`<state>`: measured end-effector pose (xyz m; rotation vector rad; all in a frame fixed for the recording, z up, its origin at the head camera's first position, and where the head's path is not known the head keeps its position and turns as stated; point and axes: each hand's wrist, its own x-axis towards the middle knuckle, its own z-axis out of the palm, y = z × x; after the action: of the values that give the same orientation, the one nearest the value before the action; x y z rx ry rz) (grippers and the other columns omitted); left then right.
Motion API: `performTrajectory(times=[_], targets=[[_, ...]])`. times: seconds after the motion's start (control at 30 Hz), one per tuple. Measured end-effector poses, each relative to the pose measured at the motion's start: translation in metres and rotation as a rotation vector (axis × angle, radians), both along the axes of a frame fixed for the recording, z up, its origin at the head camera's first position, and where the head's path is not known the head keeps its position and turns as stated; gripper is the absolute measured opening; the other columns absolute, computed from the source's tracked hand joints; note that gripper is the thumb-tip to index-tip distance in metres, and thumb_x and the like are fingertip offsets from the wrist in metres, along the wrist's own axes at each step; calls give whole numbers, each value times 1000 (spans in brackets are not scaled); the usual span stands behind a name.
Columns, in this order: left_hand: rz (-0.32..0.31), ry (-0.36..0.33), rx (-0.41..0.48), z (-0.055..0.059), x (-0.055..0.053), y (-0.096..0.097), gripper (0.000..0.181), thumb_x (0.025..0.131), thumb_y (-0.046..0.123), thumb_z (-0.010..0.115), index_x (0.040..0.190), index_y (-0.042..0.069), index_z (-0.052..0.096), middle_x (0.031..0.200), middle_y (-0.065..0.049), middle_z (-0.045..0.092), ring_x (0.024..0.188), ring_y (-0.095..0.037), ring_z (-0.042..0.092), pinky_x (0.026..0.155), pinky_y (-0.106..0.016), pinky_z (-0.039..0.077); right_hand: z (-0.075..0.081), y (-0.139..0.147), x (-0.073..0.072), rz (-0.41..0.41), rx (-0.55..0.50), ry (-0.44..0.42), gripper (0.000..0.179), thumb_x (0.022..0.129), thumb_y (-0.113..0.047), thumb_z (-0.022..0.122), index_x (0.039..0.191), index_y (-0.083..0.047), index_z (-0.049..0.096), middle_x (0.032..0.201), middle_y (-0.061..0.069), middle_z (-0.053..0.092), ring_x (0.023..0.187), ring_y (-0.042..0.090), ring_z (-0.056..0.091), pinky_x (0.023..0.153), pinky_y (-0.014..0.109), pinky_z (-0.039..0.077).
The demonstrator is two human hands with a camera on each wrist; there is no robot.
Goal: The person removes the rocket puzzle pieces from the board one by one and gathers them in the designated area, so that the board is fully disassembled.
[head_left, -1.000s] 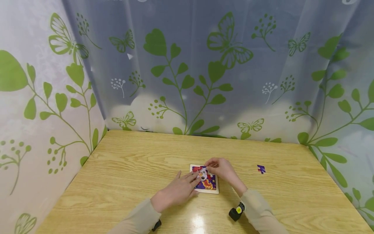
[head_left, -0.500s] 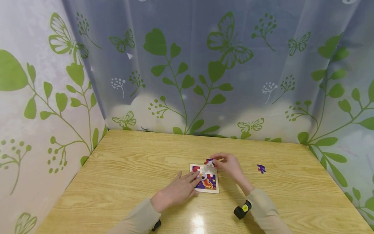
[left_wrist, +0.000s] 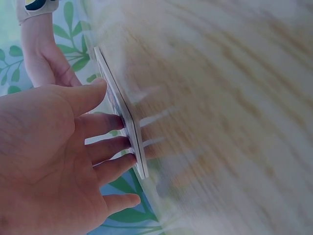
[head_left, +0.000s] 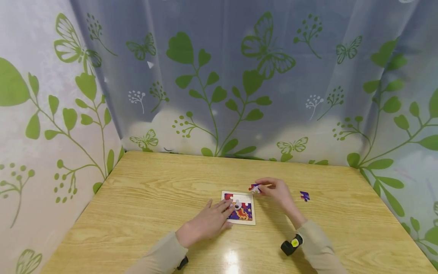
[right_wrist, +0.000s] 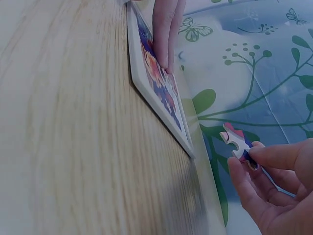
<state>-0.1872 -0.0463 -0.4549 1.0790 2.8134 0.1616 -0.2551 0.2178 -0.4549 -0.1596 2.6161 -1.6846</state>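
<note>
A small jigsaw puzzle in a pale frame lies on the table, with a bare gap along its upper right part. My left hand rests on the puzzle's left side, fingers stretched over the picture. Up off the table, just beyond the frame's top right corner, my right hand pinches a puzzle piece between thumb and fingers. That piece is white, red and purple. In the left wrist view, the left fingertips touch the frame's edge, and the puzzle's face is mostly hidden.
A loose purple puzzle piece lies on the wooden table, to the right of my right hand. A curtain printed with leaves and butterflies stands along the table's back and sides.
My right hand has lifted the puzzle piece out of the puzzle's upper part and carried it right, baring a gap in the frame. My left hand has stayed on the puzzle.
</note>
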Motion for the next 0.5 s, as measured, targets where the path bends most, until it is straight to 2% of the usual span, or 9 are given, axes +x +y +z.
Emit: performTrajectory(times=[0.27,0.5], targets=[[2,-1,-2,1,1,0,57,106,37,49,155,9,41,164,-9,32,150,-27,32,120,-59,28,-2,17,0,-29,-2,-11,27,101,-4,60,124,7,67,122,26,66,95,25,72,84,37,62],[3,-12,6,1,0,0,57,106,37,49,156,9,40,164,-9,31,151,-27,31,120,-59,27,1,33,1,-71,92,-8,28,100,-9,64,125,3,68,119,23,69,93,25,73,82,35,62]])
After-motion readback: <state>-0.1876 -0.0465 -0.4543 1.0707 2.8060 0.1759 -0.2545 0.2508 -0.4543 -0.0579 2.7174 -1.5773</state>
